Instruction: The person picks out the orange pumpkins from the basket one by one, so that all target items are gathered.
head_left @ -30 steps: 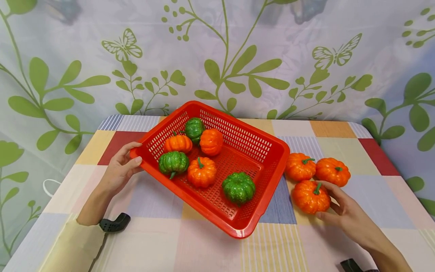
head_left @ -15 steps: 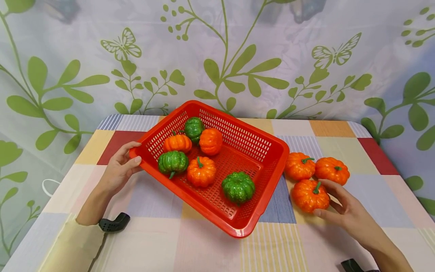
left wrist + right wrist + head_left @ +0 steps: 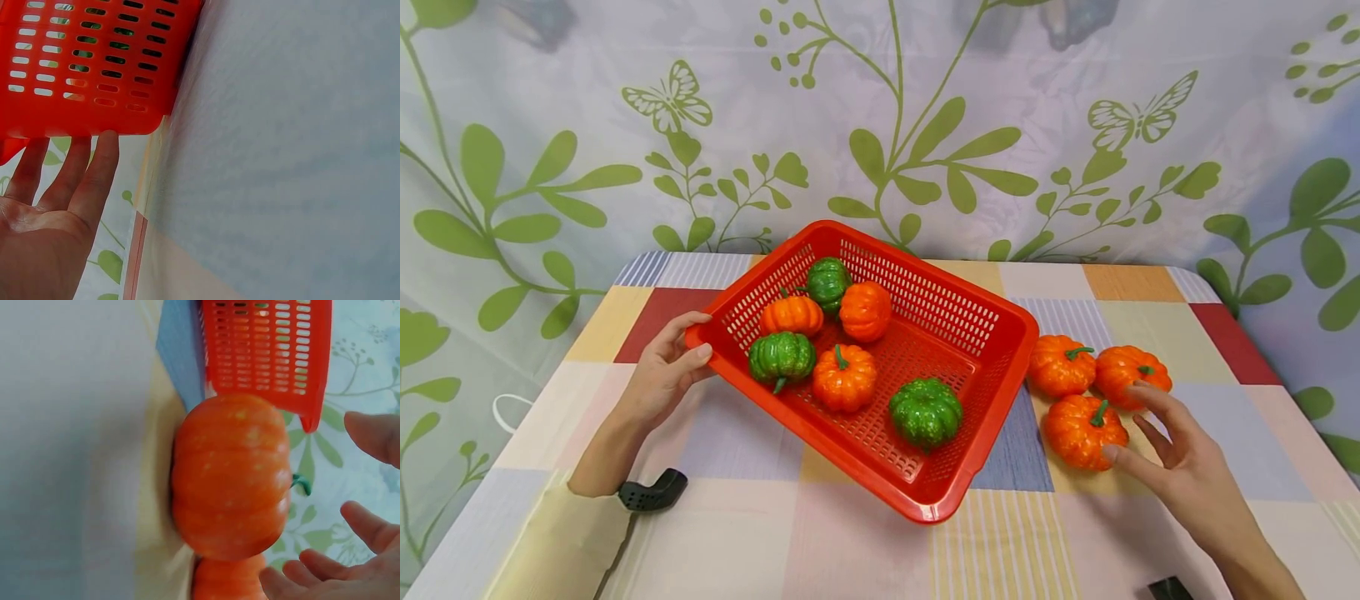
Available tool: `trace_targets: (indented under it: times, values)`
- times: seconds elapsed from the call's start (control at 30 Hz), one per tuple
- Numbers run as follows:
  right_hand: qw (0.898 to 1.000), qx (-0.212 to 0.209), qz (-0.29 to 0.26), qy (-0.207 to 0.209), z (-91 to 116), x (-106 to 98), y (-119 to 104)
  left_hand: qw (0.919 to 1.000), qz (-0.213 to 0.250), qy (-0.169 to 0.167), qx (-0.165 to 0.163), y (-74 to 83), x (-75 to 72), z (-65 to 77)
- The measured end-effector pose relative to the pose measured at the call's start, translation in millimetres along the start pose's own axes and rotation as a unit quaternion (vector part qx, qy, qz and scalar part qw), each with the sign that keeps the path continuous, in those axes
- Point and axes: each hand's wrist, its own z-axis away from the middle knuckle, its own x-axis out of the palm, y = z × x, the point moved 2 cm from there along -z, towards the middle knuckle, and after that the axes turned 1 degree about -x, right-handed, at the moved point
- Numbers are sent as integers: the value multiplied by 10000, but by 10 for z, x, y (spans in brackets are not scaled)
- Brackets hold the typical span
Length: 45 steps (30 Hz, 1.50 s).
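My left hand [image 3: 662, 371] holds the left corner of a red plastic basket [image 3: 1006, 400], thumb over the rim. In the left wrist view the fingers [image 3: 94, 181] reach up to the basket's edge. Inside lie green toy pumpkins [image 3: 925, 412] and orange ones [image 3: 844, 377]. Right of the basket, three orange pumpkins stand close together: a front one [image 3: 1084, 432], a back left one [image 3: 1062, 365] and a back right one [image 3: 1127, 375]. My right hand [image 3: 1195, 467] hovers beside the front pumpkin with fingers spread and holding nothing; the right wrist view shows a gap between them.
A patchwork-patterned cloth [image 3: 865, 550] covers the table. Behind it hangs a curtain [image 3: 737, 167] printed with leaves and butterflies. A white cable loop [image 3: 505, 417] shows at the left table edge. Dark wrist devices [image 3: 653, 492] sit on both arms.
My right hand has let go of the front orange pumpkin and drawn back to the right, its fingers opening. The pumpkin stays in place. My left hand and the basket have not visibly moved.
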Motion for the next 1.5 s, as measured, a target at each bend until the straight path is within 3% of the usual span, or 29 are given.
trace_targets:
  times: [0.17,0.33,0.43,0.67,0.9,1.17,1.5]
  values:
    - [9948,-665,-757,130,-24,73,-180,10000,28,-25,10,-2,-4,-5]
    - [9735,-1686,-1547,-8,-81,208,-352,10000,73,-45,16,-2,-3,-12]
    - [9649,-1996,-1696,-202,-123,314,-448,10000,80,-51,23,-2,-1,-13]
    - [9796,-1586,-1039,-666,-235,608,-713,10000,27,3,29,-9,2,-16]
    - [9826,-1354,-454,-1189,-356,845,-873,10000,-14,6,31,-16,8,-18]
    - [9757,-1143,-460,-1810,-437,1139,-1072,9999,-105,-8,69,18,-6,-19]
    - [9661,-1362,476,-2139,-596,1364,-1291,10000,-32,-29,41,-4,-7,-16]
